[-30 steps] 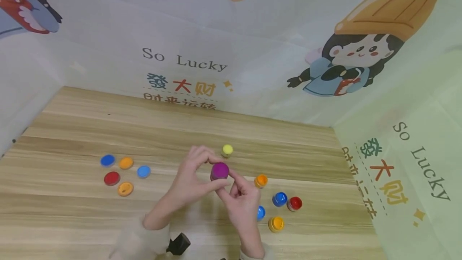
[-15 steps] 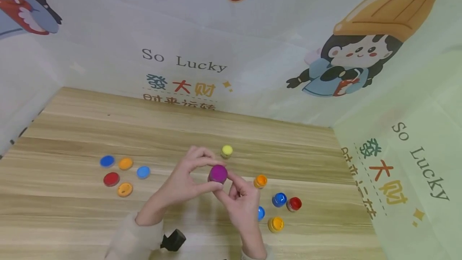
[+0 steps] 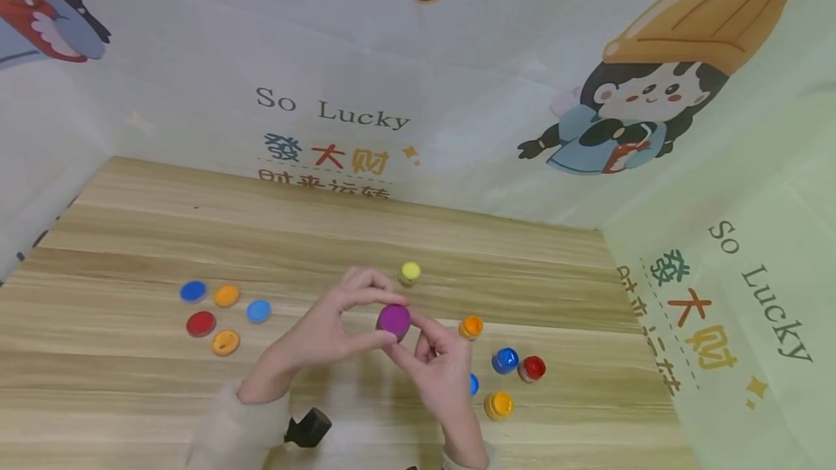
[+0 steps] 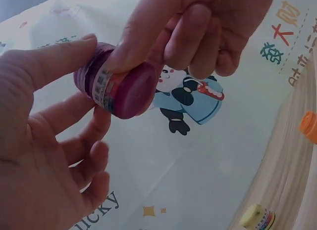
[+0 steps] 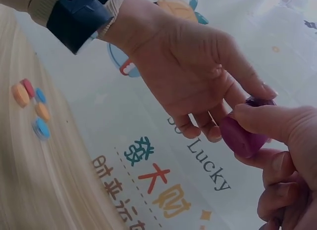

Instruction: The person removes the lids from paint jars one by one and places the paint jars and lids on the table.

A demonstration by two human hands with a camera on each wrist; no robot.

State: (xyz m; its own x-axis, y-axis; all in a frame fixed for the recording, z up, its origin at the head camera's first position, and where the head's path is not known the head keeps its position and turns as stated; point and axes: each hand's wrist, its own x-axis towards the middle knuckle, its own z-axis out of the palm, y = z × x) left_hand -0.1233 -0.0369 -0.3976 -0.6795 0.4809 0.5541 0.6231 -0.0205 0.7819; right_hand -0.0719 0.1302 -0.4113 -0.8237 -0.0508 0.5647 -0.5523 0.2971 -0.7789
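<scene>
A small purple paint jar [image 3: 394, 321] is held up over the wooden table between both hands, its purple lid facing the head camera. The left hand [image 3: 333, 321] pinches the lid end between thumb and forefinger; its other fingers hang loosely curved. From the right side, the right hand [image 3: 444, 368] pinches the jar's body between thumb and forefinger, remaining fingers curled in. In the left wrist view, a printed label [image 4: 101, 86] wraps the jar's middle, partly under the right thumb. The right wrist view shows the jar's rounded purple base [image 5: 242, 138] below that thumb.
Lidless jars stand right of the hands: orange [image 3: 471, 327], dark blue [image 3: 505, 360], red [image 3: 532, 368], yellow-orange [image 3: 499, 405], and a light blue one [image 3: 474, 384] partly hidden. Several loose lids [image 3: 201, 323] lie at left. A yellow-lidded jar [image 3: 410, 273] stands beyond the hands.
Both hands keep their hold on the purple jar, which has shifted slightly down and left in the head view. The left wrist has swung a little to the left.
</scene>
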